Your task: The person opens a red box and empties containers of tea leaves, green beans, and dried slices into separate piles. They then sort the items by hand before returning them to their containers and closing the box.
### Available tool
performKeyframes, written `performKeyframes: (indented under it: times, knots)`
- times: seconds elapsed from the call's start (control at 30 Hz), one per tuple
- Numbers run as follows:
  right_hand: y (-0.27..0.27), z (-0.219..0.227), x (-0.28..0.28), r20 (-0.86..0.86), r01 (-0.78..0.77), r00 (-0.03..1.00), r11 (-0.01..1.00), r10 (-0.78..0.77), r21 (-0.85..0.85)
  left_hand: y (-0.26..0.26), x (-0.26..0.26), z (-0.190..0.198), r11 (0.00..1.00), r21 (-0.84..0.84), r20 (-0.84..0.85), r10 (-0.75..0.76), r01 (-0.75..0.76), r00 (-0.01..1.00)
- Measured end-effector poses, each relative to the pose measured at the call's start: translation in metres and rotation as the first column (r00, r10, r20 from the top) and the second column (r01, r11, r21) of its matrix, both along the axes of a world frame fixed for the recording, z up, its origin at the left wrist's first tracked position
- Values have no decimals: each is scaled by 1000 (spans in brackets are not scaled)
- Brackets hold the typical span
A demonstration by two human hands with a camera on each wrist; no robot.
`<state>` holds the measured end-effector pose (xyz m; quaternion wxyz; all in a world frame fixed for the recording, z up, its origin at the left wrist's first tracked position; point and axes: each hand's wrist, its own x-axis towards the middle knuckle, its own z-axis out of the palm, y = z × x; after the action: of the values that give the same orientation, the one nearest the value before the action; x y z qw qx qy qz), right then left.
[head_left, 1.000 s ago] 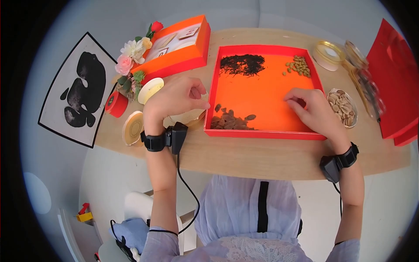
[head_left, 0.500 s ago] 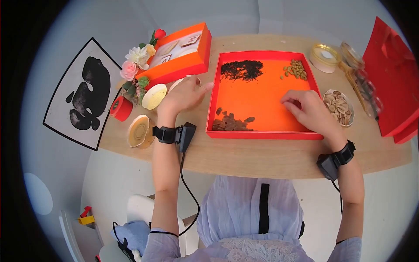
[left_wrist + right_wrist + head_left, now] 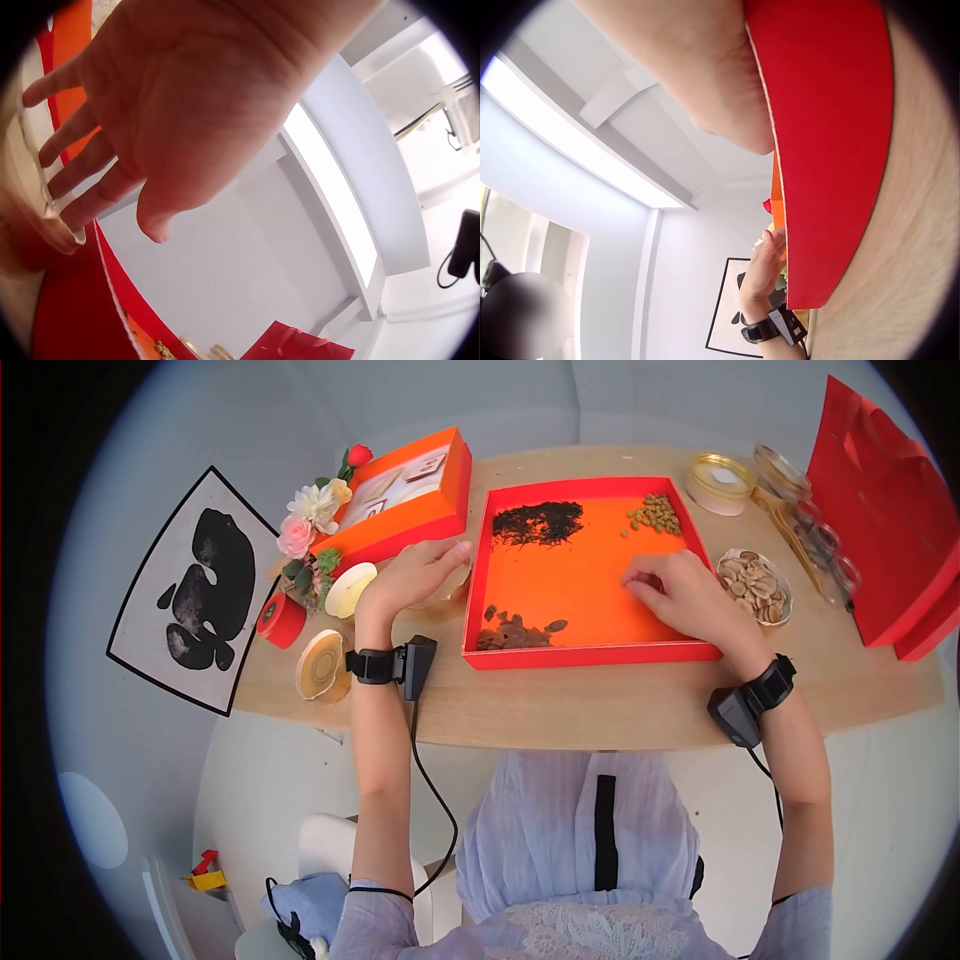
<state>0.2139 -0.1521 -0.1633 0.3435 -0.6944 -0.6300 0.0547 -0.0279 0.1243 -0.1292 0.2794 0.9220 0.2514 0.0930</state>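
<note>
My left hand (image 3: 415, 575) is left of the red tray (image 3: 590, 657), palm turned to the camera in the left wrist view. Its straight fingers (image 3: 82, 169) reach down to the rim of a pale bowl (image 3: 26, 180), mostly hidden under the hand from above. Inside the tray's right side hangs my right hand (image 3: 690, 595), fingers loosely curled, nothing visible between them; the tray wall hides its fingertips in the right wrist view. On the orange tray floor lie dark shreds (image 3: 540, 523), green pellets (image 3: 655, 514) and brown flat pieces (image 3: 520, 630).
Right of the tray stand a bowl of pale slices (image 3: 753, 588), a gold-rimmed tin (image 3: 720, 482) and a red bag (image 3: 880, 520). At left are a yellowish bowl (image 3: 350, 590), a tilted bowl (image 3: 322, 664), a red can (image 3: 281, 620), flowers (image 3: 315, 505) and an orange box (image 3: 400, 510).
My left hand has turned from loosely curled beside the tray to fingers extended, over the bowl. My right hand has kept its place in the tray. The head view has shifted slightly.
</note>
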Motion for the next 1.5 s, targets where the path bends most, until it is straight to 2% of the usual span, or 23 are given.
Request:
performKeyframes:
  times: [0.03, 0.1, 0.13, 0.2, 0.23, 0.3, 0.33, 0.4, 0.47, 0.53, 0.67, 0.73, 0.77, 0.83, 0.87, 0.93, 0.97, 1.03, 1.13, 1.27, 1.33, 1.47, 1.5]
  knots:
    - [0, 0, -1, -1, 2, 1000, 1000, -2, -1, -6, 0, 4, 1000, -1, -1, -2, 2, 1000]
    - [0, 1, -1, 10, 6, 1000, 1000, -6, 16, -21, 4, 12, 976, 209, -52, 81, -69, 995]
    - [-1, 1, 0, 9, 13, 1000, 1000, -13, 17, -31, 6, 17, 976, 209, -53, 73, -61, 996]
    - [0, 1, 0, 6, 5, 1000, 1000, -5, 2, -55, 7, 26, 930, 354, 71, -136, 102, 988]
    - [-1, 2, -1, 3, 10, 1000, 1000, -10, -2, -70, 9, 31, 930, 350, 69, -141, 108, 988]
    - [-1, 4, -2, 16, 7, 1000, 1000, -7, -4, -96, 14, 36, 903, 196, -64, -378, 383, 924]
    - [0, 2, -1, 14, 12, 1000, 1000, -12, -7, -100, 17, 30, 901, 193, -65, -383, 388, 922]
    - [0, -1, 1, 38, -12, 999, 999, 10, 50, -101, 27, 10, 800, 46, -68, -595, 599, 801]
    - [-1, -1, 1, 28, -1, 1000, 1000, 0, 27, -98, 32, -4, 740, 85, -112, -659, 667, 744]
    - [-2, -1, 0, 8, 4, 1000, 1000, -4, -1, -97, 32, -3, 769, -30, -107, -638, 638, 763]
    - [-1, -1, 0, 18, 3, 1000, 1000, -3, -5, -89, 27, 10, 783, -31, -169, -617, 621, 769]
    - [-1, 0, 0, 13, -4, 1000, 1000, 4, -10, -89, 26, 19, 837, -24, -341, -520, 546, 783]
    - [-1, 0, 0, 10, -2, 1000, 1000, 2, -27, -87, 25, 19, 837, -32, -341, -523, 546, 782]
    - [0, -1, -1, 0, -2, 1000, 999, 2, -54, -85, 23, 15, 853, 66, -275, -484, 518, 831]
    - [0, -2, 0, -1, -4, 1000, 999, 4, -34, -84, 22, 9, 854, 56, -276, -485, 517, 830]
    - [-1, -3, -1, -8, -8, 1000, 1000, 8, -20, -85, 21, -4, 863, 345, -71, -368, 369, 927]
    - [-1, -3, -1, -2, -11, 1000, 1000, 11, -16, -85, 21, -6, 866, 338, -73, -367, 369, 927]
    - [0, -3, -1, 1, -14, 1000, 1000, 14, -15, -89, 23, -6, 861, 400, -226, -240, 314, 944]
    - [0, -4, -1, 15, -17, 1000, 1000, 17, 6, -94, 24, -6, 851, 432, -280, -187, 297, 942]
    - [1, -2, -1, 30, -7, 1000, 1000, 7, -2, -100, 23, 3, 875, 380, -340, -169, 299, 925]
    - [1, -2, -1, 33, -6, 999, 1000, 6, -6, -101, 18, 4, 900, 285, -259, -259, 330, 930]
    - [0, -1, -1, 31, -8, 999, 1000, 8, -3, -110, 12, 12, 910, 164, -238, -338, 380, 911]
    - [0, -1, -1, 35, -8, 999, 1000, 8, 3, -112, 12, 15, 906, 152, -287, -342, 395, 895]
